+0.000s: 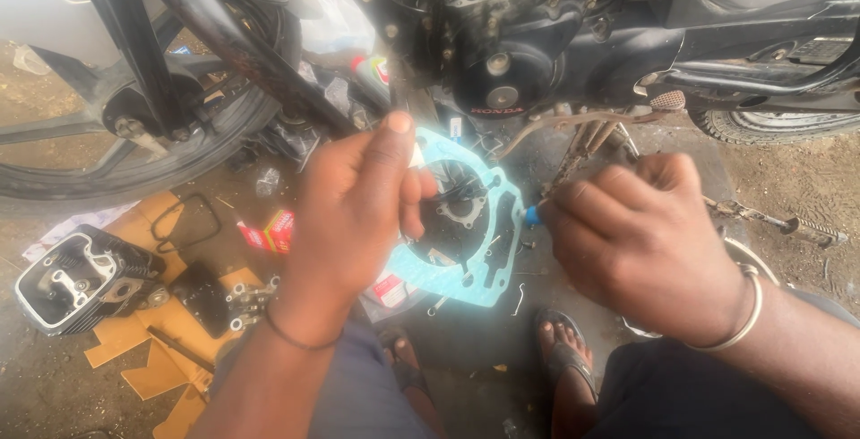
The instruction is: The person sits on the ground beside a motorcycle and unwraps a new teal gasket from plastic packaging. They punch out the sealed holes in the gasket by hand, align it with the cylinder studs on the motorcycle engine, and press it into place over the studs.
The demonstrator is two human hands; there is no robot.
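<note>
While left hand (358, 197) pinches gasket (466, 215) at left edge, I judge it light, floppy, tearable; right hand (627, 233) clenched on blue-tipped tool (532, 215) touching its right rim.

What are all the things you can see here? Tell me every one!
gasket: one, light blue, held up in the middle
small tool: one, blue tip, at the gasket's right edge
motorcycle engine: one, black, top centre
front wheel: one, black, upper left
cylinder head: one, black and silver, on the ground at left
cardboard: a few pieces, tan, lower left
small box: one, red, on the ground
left hand: holds the gasket
right hand: grips the small tool, bangle on its wrist
</note>
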